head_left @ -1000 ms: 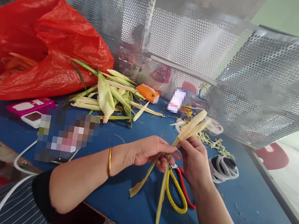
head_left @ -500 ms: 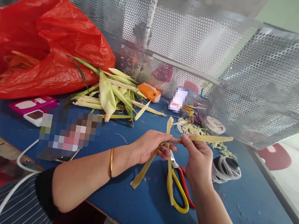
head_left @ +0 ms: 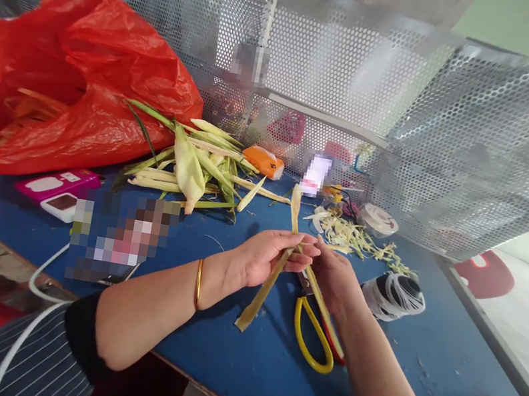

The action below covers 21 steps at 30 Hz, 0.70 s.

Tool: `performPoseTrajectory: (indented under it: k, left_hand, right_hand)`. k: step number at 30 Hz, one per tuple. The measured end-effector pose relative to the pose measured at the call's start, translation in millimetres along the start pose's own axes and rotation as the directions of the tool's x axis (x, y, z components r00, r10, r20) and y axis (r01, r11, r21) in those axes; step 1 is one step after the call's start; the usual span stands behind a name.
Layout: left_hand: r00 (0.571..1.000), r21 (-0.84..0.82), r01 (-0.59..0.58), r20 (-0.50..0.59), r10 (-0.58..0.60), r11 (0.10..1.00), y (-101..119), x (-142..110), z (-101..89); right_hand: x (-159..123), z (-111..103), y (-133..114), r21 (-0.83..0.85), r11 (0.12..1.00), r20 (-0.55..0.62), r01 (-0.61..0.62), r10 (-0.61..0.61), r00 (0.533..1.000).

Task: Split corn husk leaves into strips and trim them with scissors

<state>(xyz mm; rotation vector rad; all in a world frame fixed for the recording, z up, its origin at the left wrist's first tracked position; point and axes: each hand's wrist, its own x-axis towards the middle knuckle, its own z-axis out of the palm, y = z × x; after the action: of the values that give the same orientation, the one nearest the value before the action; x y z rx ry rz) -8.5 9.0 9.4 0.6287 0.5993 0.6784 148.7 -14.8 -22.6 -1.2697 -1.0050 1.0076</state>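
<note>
My left hand (head_left: 275, 257) pinches crossed, pale yellow-green corn husk strips (head_left: 259, 297) between thumb and fingers. One end points up and another hangs down to the left. A further strip slants down right, past the inner side of my right hand (head_left: 336, 281). The fingertips of my right hand meet those of my left at the crossing, closed on the strips; the exact grip is partly hidden. Below the hands lie scissors (head_left: 314, 341) with one yellow and one red handle, their blades mostly covered. A spool of black and white thread (head_left: 394, 297) stands right of my right hand.
Corn husks (head_left: 191, 169) are heaped beside a red plastic bag (head_left: 135, 61). Husk scraps (head_left: 357, 234) and a tape roll (head_left: 378, 220) lie behind the hands. An orange packet (head_left: 264, 162) and a lit phone (head_left: 316, 174) sit near the perforated metal screen (head_left: 338, 61).
My right hand has turned inward and moved slightly left. The strip end that stuck out to the right is no longer visible there. The upper strip end reaches higher and further left.
</note>
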Motion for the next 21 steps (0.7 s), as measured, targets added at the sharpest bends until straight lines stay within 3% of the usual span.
performPoseTrajectory:
  k: [2, 4, 6, 7, 8, 10, 12, 13, 15, 17, 19, 21]
  left_hand:
    - [0.999, -0.034, -0.035, -0.032, 0.034, 0.999, 2.3, 1.1, -0.1]
    - [0.995, -0.064, -0.084, -0.055, 0.081, 0.994, 4.8, 2.4, -0.4]
    - [0.987, -0.095, -0.142, -0.082, 0.135, 0.985, 6.6, 3.6, -0.7]
    - [0.983, -0.111, -0.169, -0.096, 0.159, 0.979, 7.1, 4.2, -0.8]
    - [0.978, -0.128, -0.193, -0.108, 0.179, 0.973, 7.1, 4.6, -1.0]
    - [0.971, -0.165, -0.229, -0.115, 0.212, 0.959, 6.4, 5.5, -1.2]
    - [0.965, -0.201, -0.256, -0.115, 0.237, 0.945, 4.9, 6.4, -1.8]
    - [0.962, -0.211, -0.266, -0.117, 0.246, 0.941, 4.3, 7.0, -2.3]
    - [0.962, -0.206, -0.263, -0.123, 0.242, 0.942, 3.9, 8.0, -3.7]
    - [0.967, -0.173, -0.24, -0.131, 0.219, 0.955, 4.9, 8.5, -5.1]
    - [0.972, -0.119, -0.214, -0.129, 0.198, 0.97, 6.2, 7.6, -5.7]
    - [0.978, -0.037, -0.181, -0.112, 0.176, 0.983, 6.3, 5.5, -4.8]
  right_hand:
    - [-1.8, -4.7, -7.9, -0.169, 0.986, -0.112, -0.009, -0.01, 0.994]
    - [-8.3, -8.3, -20.7, -0.423, 0.896, -0.24, 0.137, -0.256, 0.936]
    - [-19.0, -7.9, -33.5, -0.643, 0.705, -0.227, 0.3, -0.55, 0.804]
    - [-25.1, -5.4, -37.9, -0.695, 0.621, -0.174, 0.361, -0.633, 0.754]
    - [-30.9, -1.2, -40.0, -0.715, 0.569, -0.096, 0.406, -0.655, 0.75]
    - [-40.0, 11.5, -36.3, -0.698, 0.569, 0.079, 0.435, -0.542, 0.837]
    - [-44.6, 26.5, -24.4, -0.663, 0.649, 0.219, 0.373, -0.308, 0.926]
    - [-45.4, 33.3, -17.6, -0.627, 0.711, 0.253, 0.319, -0.202, 0.946]
    - [-45.6, 42.5, -7.4, -0.501, 0.848, 0.298, 0.175, -0.021, 0.954]
    - [-46.1, 43.7, -6.6, -0.404, 0.913, 0.362, 0.066, 0.092, 0.928]
    - [-47.7, 37.8, -14.9, -0.445, 0.884, 0.365, 0.14, 0.036, 0.93]
    - [-48.9, 28.3, -26.9, -0.587, 0.741, 0.254, 0.326, -0.214, 0.943]
